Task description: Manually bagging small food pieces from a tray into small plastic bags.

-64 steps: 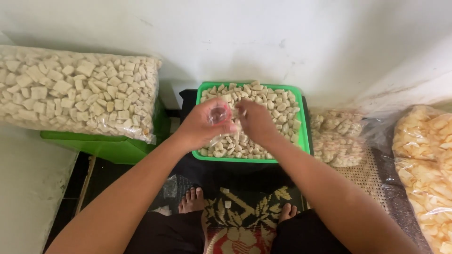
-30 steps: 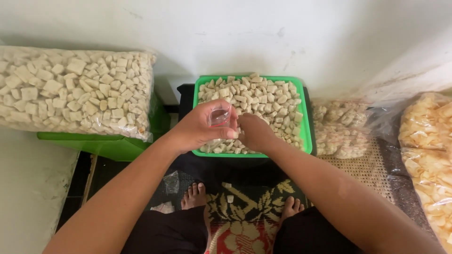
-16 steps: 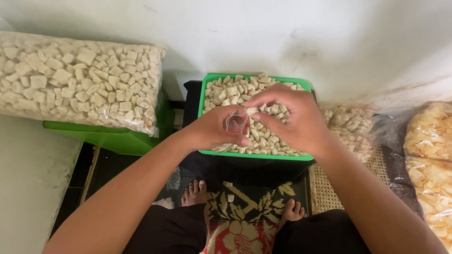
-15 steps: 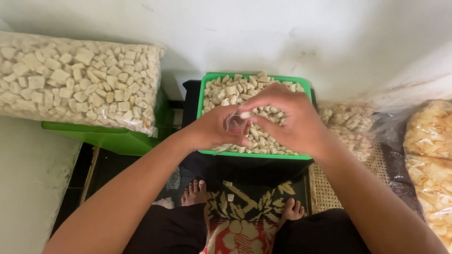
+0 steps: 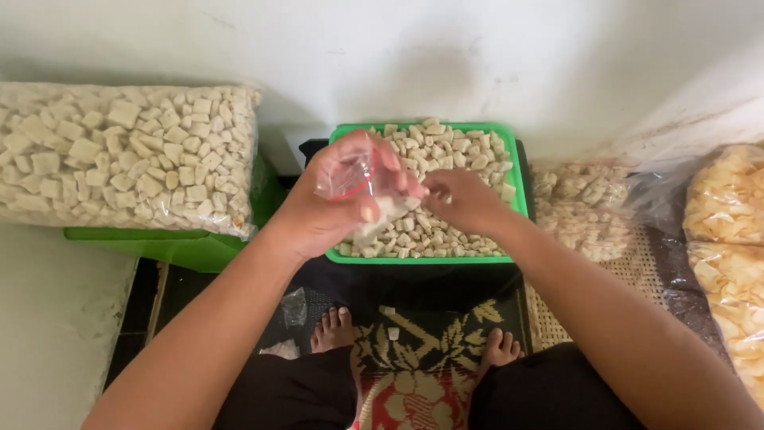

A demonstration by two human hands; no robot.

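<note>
Seen from the head camera, looking down past a seated person's forearms to the floor. The left hand (image 5: 334, 199) is raised over a green tray (image 5: 517, 171) and closes its fingers around a small clear plastic bag (image 5: 354, 179) with a thin red line near its mouth; a few pale pieces show inside the bag's lower end. The right hand (image 5: 461, 199) is just beside it, to the right, low over the tray, its fingers curled together with the tips towards the bag; whether it pinches a piece cannot be told.

The tray sits on the floor against a white wall (image 5: 446, 56) and is heaped with small pale, cube-shaped cracker pieces (image 5: 454, 151). To the left, a large clear sack (image 5: 119, 155) packed with the same kind of pieces lies on top of a second green tray (image 5: 175, 247). To the right of the middle tray lies another clear bag of pale pieces (image 5: 581, 207), and at the far right edge, bags of yellowish chips (image 5: 728, 231).

Below the hands, two bare feet (image 5: 334, 328) rest on a patterned mat (image 5: 422, 350) in black, yellow and red, with a few stray pieces on it.
</note>
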